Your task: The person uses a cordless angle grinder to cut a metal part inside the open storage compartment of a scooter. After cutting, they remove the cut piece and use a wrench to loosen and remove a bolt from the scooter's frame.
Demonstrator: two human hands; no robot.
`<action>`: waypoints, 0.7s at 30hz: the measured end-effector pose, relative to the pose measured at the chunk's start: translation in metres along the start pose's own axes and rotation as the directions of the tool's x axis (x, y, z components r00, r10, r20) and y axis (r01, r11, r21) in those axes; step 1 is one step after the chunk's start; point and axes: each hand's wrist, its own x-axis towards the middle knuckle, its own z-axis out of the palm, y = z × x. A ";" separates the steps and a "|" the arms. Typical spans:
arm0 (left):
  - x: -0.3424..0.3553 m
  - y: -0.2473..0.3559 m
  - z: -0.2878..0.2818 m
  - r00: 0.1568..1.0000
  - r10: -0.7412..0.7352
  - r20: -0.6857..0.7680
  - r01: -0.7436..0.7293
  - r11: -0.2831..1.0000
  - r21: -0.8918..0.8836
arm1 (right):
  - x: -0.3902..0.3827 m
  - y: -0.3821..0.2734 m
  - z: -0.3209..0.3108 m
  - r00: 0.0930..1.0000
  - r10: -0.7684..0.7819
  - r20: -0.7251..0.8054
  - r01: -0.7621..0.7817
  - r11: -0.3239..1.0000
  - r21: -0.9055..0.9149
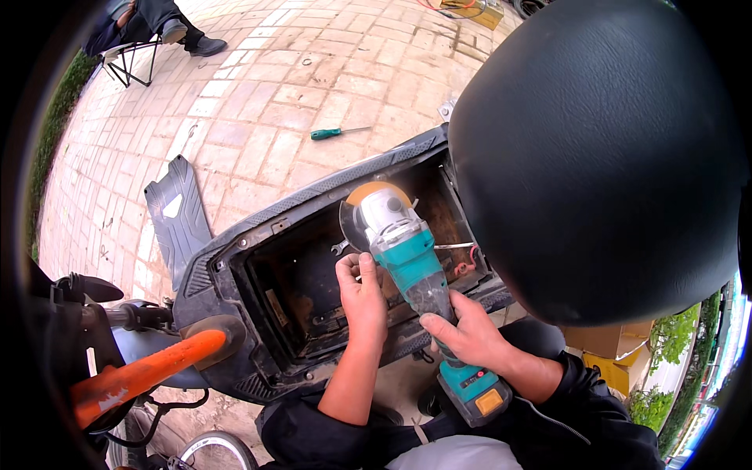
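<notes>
My right hand is wrapped round the grey and teal handle of a cordless angle grinder. The grinder slants over the open floor compartment of a scooter, its metal head and tan disc pointing away from me, its battery end near my lap. A dark guard covers the disc's left side. Just left of the grinder's body is my left hand, raised with fingers curled in; whatever they may pinch is too small to make out. Inside the compartment lies an open-ended wrench, beyond the left hand.
A large black seat rises on the right. An orange tube crosses the lower left. On the paving lie a teal-handled screwdriver and a grey floor panel. Someone sits on a folding stool at the far left; cardboard boxes stand at the right.
</notes>
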 end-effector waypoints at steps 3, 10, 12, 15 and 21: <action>0.000 -0.001 0.000 1.000 0.004 0.020 -0.004 1.000 0.029 | 0.000 -0.001 0.001 1.000 -0.011 -0.002 0.011 1.000 0.015; 0.003 -0.003 0.000 0.999 0.033 0.029 -0.035 0.997 0.072 | 0.001 0.002 -0.001 1.000 -0.010 0.001 0.010 1.000 0.001; 0.002 -0.002 0.000 0.999 0.028 0.037 -0.031 0.996 0.079 | 0.002 0.002 -0.002 1.000 -0.004 0.015 0.004 1.000 0.018; 0.002 -0.001 -0.001 0.999 0.028 0.043 -0.032 0.997 0.073 | 0.002 0.002 -0.002 1.000 -0.014 -0.010 0.014 1.000 0.011; 0.003 -0.002 -0.001 0.999 0.019 0.049 -0.021 0.998 0.057 | 0.002 0.001 -0.002 1.000 -0.004 -0.003 0.004 1.000 0.020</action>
